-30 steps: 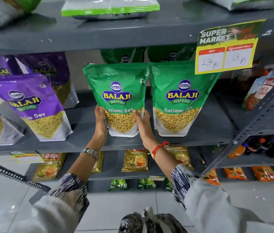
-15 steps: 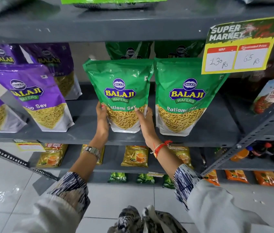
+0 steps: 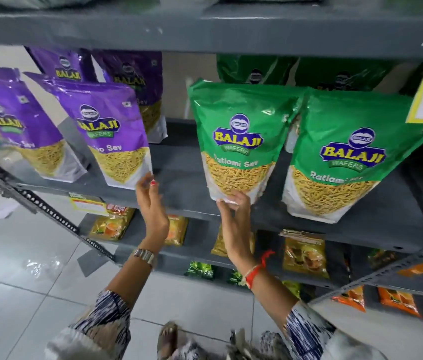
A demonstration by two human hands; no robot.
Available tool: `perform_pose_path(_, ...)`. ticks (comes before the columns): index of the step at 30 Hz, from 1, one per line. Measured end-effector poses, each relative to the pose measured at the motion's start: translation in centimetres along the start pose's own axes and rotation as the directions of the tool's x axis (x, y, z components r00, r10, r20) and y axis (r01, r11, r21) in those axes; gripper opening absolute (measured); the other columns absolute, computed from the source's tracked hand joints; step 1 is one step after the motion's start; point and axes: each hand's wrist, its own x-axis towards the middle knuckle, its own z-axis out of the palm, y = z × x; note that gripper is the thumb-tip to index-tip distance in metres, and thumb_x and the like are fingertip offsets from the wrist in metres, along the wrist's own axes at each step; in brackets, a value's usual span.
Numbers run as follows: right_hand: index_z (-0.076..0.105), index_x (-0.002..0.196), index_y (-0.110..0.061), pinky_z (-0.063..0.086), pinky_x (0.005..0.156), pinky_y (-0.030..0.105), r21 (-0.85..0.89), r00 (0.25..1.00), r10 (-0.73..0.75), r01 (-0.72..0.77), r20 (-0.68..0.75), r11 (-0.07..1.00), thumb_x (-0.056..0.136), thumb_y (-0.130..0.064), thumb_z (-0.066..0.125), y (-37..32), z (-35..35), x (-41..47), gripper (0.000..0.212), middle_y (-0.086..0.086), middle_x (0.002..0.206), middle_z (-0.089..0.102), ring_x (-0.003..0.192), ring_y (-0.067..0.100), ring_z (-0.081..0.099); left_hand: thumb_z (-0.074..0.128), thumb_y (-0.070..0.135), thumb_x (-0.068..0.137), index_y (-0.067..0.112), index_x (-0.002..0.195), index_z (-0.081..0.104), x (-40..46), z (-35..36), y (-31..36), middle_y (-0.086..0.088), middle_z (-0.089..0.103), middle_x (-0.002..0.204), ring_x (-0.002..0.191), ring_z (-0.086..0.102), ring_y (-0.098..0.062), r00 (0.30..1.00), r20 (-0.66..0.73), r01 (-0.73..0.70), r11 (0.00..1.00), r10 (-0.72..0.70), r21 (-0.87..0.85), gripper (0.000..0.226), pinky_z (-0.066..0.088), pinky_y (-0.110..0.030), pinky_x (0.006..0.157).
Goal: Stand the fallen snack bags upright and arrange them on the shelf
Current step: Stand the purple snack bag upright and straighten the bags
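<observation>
The right hand (image 3: pixel 233 216) rests loose, fingers apart, against the bottom edge of the left green bag (image 3: pixel 239 141) — upright on the shelf (image 3: pixel 179 175), so that step looks done. The left hand (image 3: pixel 153 203), open and holding nothing, reaches for the nearest purple bag (image 3: pixel 111 133) — likely next to grasp and square up.

Right hand (image 3: pixel 235 219) touches green bag (image 3: pixel 239 144) — upright.
</observation>
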Motion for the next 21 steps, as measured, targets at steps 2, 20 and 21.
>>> perform_pose_path(2,0.046,0.106,-0.031,0.046,0.091,0.031,-0.018,0.999,-0.021,0.022,0.032,1.0,0.079,-0.036,0.057,0.4,3.4,0.3,0.03,0.01,0.118,0.053,0.109,0.027,0.053,0.037,0.014,0.094,0.0,0.123,0.044,1.9,-2.4,0.4,-0.009,0.047,0.115,0.094,0.051,0.01,0.994,-0.06,-0.089,0.995,0.091,0.035,0.033,0.04,-0.009,0.083)
perform_pose_path(20,0.048,0.11,-0.027,0.048,0.1,0.046,0.13,0.987,0.132,-0.143,0.089,0.981,0.074,-0.045,0.061,0.4,23.1,4.9,0.042,0.009,0.125,0.058,0.118,0.027,0.056,0.045,0.059,0.083,0.043,0.135,0.02,16.2,-13.6,0.4,0.0,0.022,0.156,0.141,0.029,-0.017,0.913,0.397,0.095,0.995,-0.097,0.025,0.06,0.027,-0.049,0.116)
perform_pose_path(21,0.048,0.104,-0.028,0.051,0.095,0.041,0.134,0.989,0.118,-0.129,0.087,0.983,0.079,-0.039,0.059,0.5,23.1,5.0,0.029,0.004,0.118,0.06,0.113,0.025,0.059,0.044,0.059,0.083,0.044,0.134,0.022,16.4,-13.7,0.0,-0.002,0.024,0.155,0.14,0.031,-0.019,0.905,0.413,0.097,0.995,-0.101,0.03,0.058,0.028,-0.051,0.115)
